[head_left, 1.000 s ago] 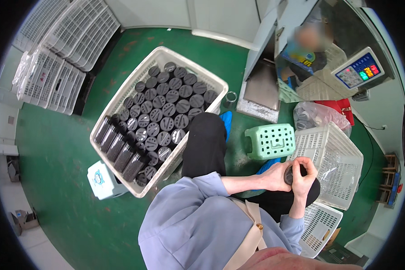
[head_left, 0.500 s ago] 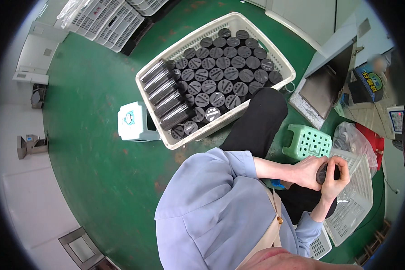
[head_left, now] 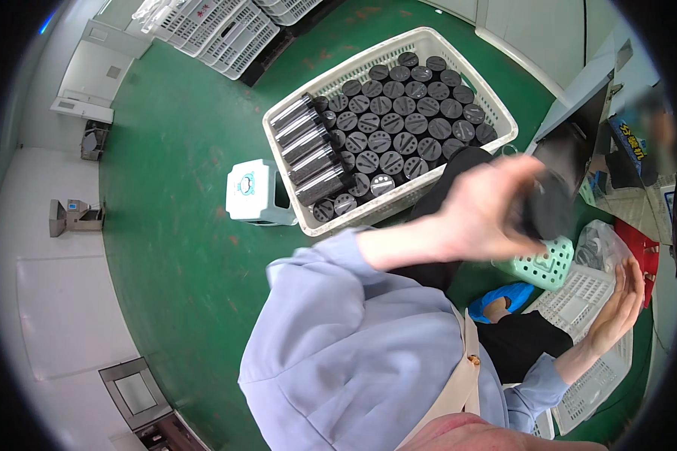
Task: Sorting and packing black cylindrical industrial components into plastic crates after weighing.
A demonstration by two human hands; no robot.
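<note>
Floor (head_left: 165, 225), green and mostly bare, is taking up the left half of the view and giving the widest open room, with only a small white step stool (head_left: 252, 194) sitting on it just beside the crate's near-left corner. White plastic crate (head_left: 496, 124) is sitting on the floor ahead of the person, within reach, packed nearly full with black cylinders (head_left: 399, 113) standing on end in tight rows; a few are lying on their sides along the left wall, filling the leftover strip. Little free space is showing inside, so the rim is the edge to be clearing on any way in. Stacked empty white crates (head_left: 218, 34) are sitting at the top left, well apart. Person's light blue sleeve (head_left: 338, 331) is filling the lower middle.

Left hand (head_left: 485, 214) is lifting up in front of the crate's near edge, fingers clamped round one black cylinder (head_left: 547, 207), blurred with motion, held by its side so the end is staying free. Right hand (head_left: 617, 304) is hanging open and empty, fingers spread apart, palm up, over a white mesh basket (head_left: 605, 376) at the lower right. Green perforated stool (head_left: 549, 264) is sitting just under the held cylinder, between the two hands. The right side is crowded: a red bag (head_left: 643, 248) and bench clutter are leaving tight room there.
</note>
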